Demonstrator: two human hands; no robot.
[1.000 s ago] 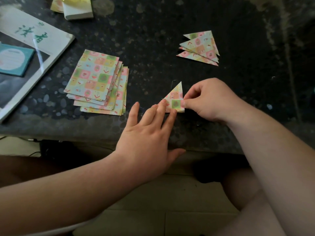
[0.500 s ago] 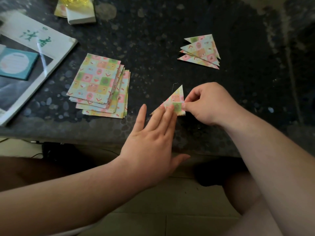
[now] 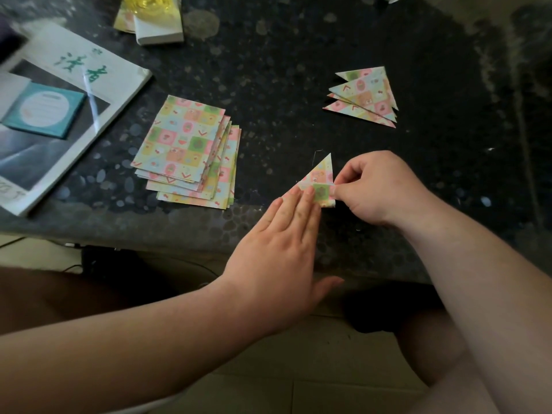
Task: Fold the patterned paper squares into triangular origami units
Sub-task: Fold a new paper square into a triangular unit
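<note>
At the counter's [image 3: 268, 70] near edge, the left hand [image 3: 274, 243] pins a half-folded triangle [image 3: 322, 174] flat under straight fingers [image 3: 300, 209] while the right hand [image 3: 379, 189] pinches its lower flap for creasing, between stacked squares [image 3: 188, 150] and finished units [image 3: 366, 95].

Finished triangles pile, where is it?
In the head view, the finished triangles lie on the dark table beyond the right hand, right of the flat paper stack.

Home, likely: stone table [image 3: 298, 55], magazine [image 3: 98, 76]

Left grip [image 3: 274, 249] flat (fingers [image 3: 300, 206] straight), right grip [image 3: 379, 189] pinching
</note>
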